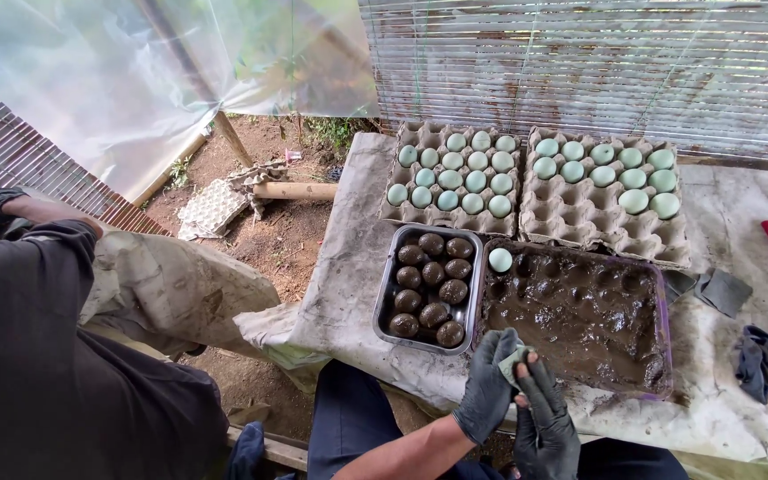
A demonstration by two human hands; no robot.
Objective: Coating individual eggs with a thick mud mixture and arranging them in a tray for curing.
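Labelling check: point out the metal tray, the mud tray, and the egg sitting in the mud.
metal tray (382, 302), head view, left rim.
mud tray (664, 320), head view, right purple rim.
pale egg (500, 260), head view, middle of its shell.

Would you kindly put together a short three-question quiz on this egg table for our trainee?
1. True or false: both black-gloved hands hold one pale blue-green egg.
2. Which holds the mud-coated dark eggs: A) grey metal tray, B) purple-rimmed mud tray, C) cardboard egg cartons?
3. What lies alone at the mud tray's far left corner?

Key
1. True: the left hand and right hand meet around it.
2. A.
3. A clean pale egg.
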